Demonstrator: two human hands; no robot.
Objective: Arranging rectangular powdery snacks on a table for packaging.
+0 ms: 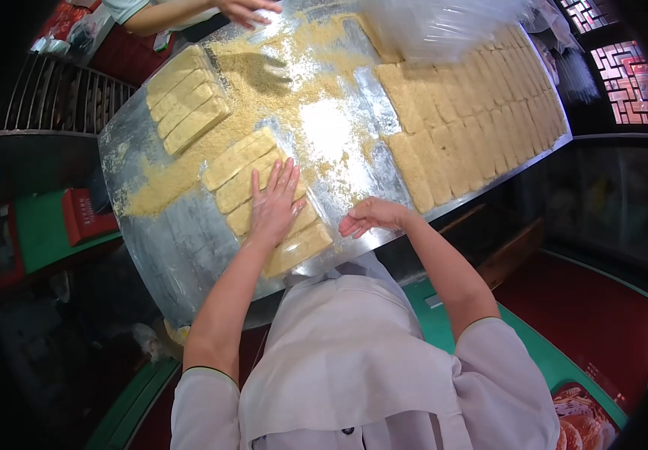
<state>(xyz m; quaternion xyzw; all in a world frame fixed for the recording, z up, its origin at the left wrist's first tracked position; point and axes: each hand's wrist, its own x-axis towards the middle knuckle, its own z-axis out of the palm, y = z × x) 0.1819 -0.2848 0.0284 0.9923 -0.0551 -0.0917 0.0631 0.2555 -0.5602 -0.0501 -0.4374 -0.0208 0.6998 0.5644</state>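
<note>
My left hand (274,203) lies flat with fingers spread on a block of pale yellow pastry strips (245,160), which sits on a thin clear sheet or tray near the table's front edge. To its right, my right hand (373,216) hovers at the edge of the metal table (177,236), fingers loosely bent and nothing visible in them. A second block of strips (189,95) rests farther back on the left. Long rows of similar strips (459,146) cover the right part of the table. Loose yellow crumbs (256,90) are scattered over the middle and left.
Across the table, a co-worker's hand (248,11) reaches over the far edge. Clear plastic sheeting or bags (436,25) lie over the back of the right rows, partly blurred. A metal rack (59,93) stands beyond the left edge, with a red box (87,216) on a green surface below it.
</note>
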